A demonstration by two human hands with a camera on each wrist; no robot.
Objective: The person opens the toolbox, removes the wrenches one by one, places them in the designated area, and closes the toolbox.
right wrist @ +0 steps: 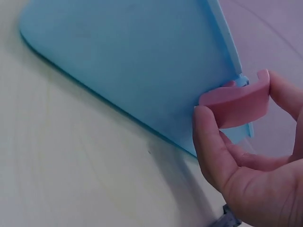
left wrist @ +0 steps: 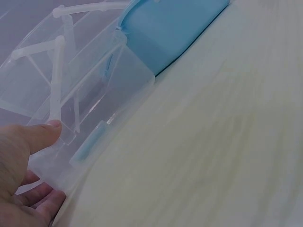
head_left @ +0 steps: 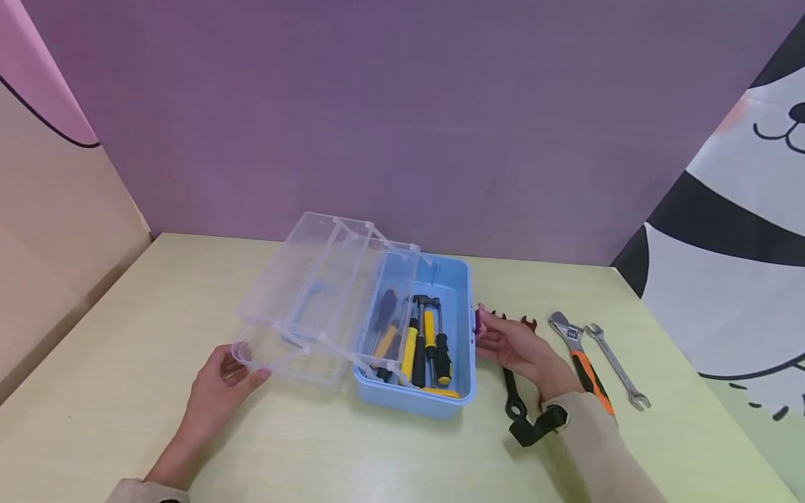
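Observation:
A light-blue toolbox [head_left: 415,406] stands with its clear plastic lid and folding tray [head_left: 308,279] swung out to the left. My left hand [head_left: 216,391] grips the near-left edge of this clear plastic, thumb on top and fingers beneath, as the left wrist view shows. At the box's right side my right hand [head_left: 516,353] pinches a pink latch [right wrist: 244,104] between thumb and fingers. Inside the box lie a small hammer [head_left: 420,342] and several yellow-and-black screwdrivers [head_left: 443,360], some seen through the clear plastic.
To the right lie an adjustable wrench [head_left: 581,360] with an orange-and-black handle and a silver wrench [head_left: 618,367]. A black wrench [head_left: 514,398] lies partly hidden under my right hand. A purple panel [head_left: 390,126] rises behind the table [head_left: 302,447].

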